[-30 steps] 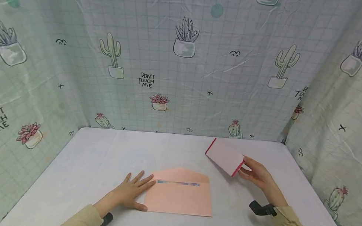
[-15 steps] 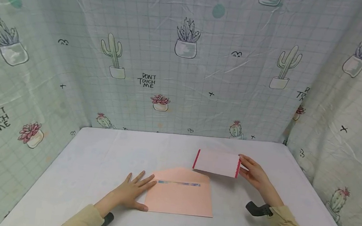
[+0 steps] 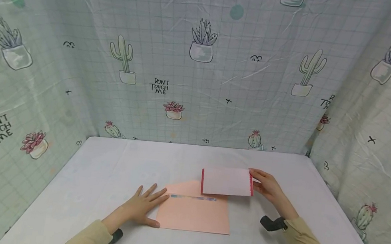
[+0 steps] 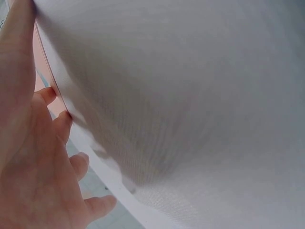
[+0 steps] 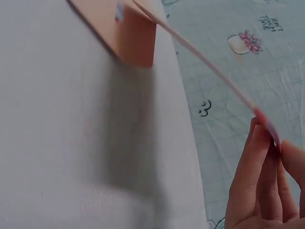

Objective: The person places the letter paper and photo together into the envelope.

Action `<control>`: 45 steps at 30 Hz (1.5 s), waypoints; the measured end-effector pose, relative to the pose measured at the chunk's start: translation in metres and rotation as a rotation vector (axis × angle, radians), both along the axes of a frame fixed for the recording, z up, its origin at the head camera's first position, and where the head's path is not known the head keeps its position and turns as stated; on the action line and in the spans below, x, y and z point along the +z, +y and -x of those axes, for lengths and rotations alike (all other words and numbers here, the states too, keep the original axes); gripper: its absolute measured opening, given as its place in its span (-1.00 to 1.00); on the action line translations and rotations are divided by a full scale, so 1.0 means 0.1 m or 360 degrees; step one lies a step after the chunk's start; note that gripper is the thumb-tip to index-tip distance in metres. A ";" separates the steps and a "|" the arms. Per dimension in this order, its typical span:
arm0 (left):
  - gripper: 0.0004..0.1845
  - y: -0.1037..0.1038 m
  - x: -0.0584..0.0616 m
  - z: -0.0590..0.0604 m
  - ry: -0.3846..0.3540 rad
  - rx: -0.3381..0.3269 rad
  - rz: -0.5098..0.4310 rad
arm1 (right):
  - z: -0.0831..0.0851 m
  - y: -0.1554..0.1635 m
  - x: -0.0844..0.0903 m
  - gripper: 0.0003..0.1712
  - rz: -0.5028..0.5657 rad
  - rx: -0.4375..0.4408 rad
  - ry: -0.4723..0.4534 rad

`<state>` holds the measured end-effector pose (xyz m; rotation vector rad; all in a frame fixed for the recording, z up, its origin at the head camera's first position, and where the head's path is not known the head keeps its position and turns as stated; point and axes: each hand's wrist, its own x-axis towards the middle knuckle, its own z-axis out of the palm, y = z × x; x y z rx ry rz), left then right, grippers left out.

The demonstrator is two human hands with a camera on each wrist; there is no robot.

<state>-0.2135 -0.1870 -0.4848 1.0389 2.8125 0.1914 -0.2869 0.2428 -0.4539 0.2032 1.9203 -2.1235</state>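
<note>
While the left hand [image 3: 142,206] lies flat with straight fingers on the left end of the peach envelope [image 3: 194,214], the right hand [image 3: 266,185] pinches the red-edged white card [image 3: 226,182] by its right edge, above the envelope's open flap on the white worktop [image 3: 102,176].

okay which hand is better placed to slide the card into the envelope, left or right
Right. The right hand already pinches the white card by its edge, above the open flap of the pink envelope. The left hand lies flat on the envelope's left end, probably best kept there to steady it.
</note>
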 end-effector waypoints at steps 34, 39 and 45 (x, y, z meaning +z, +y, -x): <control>-0.02 -0.02 0.01 0.00 -0.0045 0.0040 0.0039 | 0.16 0.16 -0.06 -0.49 -0.0862 0.0165 0.0189; -0.02 -0.03 0.02 0.00 -0.0038 0.0033 0.0043 | 0.15 0.09 -0.05 -0.52 -0.0840 0.0117 0.0229; -0.03 -0.03 0.02 -0.01 -0.0003 -0.0004 0.0017 | 0.17 -0.03 -0.09 -0.56 -0.0803 0.0108 0.0298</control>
